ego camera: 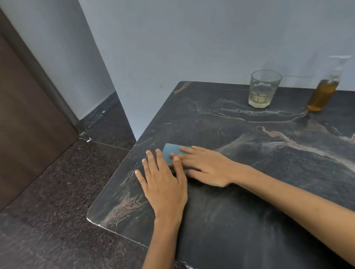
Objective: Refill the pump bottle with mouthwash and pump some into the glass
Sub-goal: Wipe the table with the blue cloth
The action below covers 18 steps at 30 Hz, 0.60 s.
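A clear pump bottle [323,94] with amber liquid stands at the far right of the dark marble table [253,158]. Left of it stands a clear glass [263,89] holding a little pale yellow liquid at its bottom. Both hands lie far from them, near the table's left edge. My right hand [205,166] rests flat with straight fingers on a small blue-grey pad [170,151]. My left hand [162,180] lies flat on the table beside it, its fingers straight and its thumb side touching the pad and the right hand's fingers.
The table stands against a pale grey wall [197,43]. A dark speckled floor [47,210] and a brown door [20,117] lie to the left. The table's left corner [91,216] is chipped along its edge.
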Available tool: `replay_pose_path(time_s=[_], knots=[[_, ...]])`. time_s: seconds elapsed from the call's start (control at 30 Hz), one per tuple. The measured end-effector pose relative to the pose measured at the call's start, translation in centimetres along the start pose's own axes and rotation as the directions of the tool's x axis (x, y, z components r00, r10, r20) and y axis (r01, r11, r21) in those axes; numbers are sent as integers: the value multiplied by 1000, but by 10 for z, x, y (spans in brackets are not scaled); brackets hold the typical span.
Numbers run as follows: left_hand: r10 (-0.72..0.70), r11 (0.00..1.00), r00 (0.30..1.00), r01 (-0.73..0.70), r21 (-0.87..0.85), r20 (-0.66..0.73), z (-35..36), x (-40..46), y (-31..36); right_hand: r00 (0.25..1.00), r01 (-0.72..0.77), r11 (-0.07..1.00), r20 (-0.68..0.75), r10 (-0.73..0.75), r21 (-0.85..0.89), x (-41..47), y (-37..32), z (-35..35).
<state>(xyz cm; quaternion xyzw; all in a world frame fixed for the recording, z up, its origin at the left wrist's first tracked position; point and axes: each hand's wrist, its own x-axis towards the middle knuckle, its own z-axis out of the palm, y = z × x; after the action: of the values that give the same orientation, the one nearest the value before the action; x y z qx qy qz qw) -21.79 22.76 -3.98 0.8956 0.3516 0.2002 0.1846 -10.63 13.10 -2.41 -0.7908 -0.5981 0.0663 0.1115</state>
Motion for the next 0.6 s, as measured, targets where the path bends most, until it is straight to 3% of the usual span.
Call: replay_pose_path(time_s=[0.2,0.4,0.47,0.6], knots=[[-4,1000,1000,4,-29,11,1,-1,-1,960,-273,961,-44,275,56,-46,77,-31],[-9,1000,999,9,-2,34,-1,-3,0,804,-593,805,-55,592,-12,62,119,-39],[-3,1000,999,3,9,35,-2,-4,1,792,-610,792,-64,608,-31,104,104,-32],[32,997,999,-35,66,41,-3,-5,3,902,-431,901,-29,430,-48,144,50,-13]])
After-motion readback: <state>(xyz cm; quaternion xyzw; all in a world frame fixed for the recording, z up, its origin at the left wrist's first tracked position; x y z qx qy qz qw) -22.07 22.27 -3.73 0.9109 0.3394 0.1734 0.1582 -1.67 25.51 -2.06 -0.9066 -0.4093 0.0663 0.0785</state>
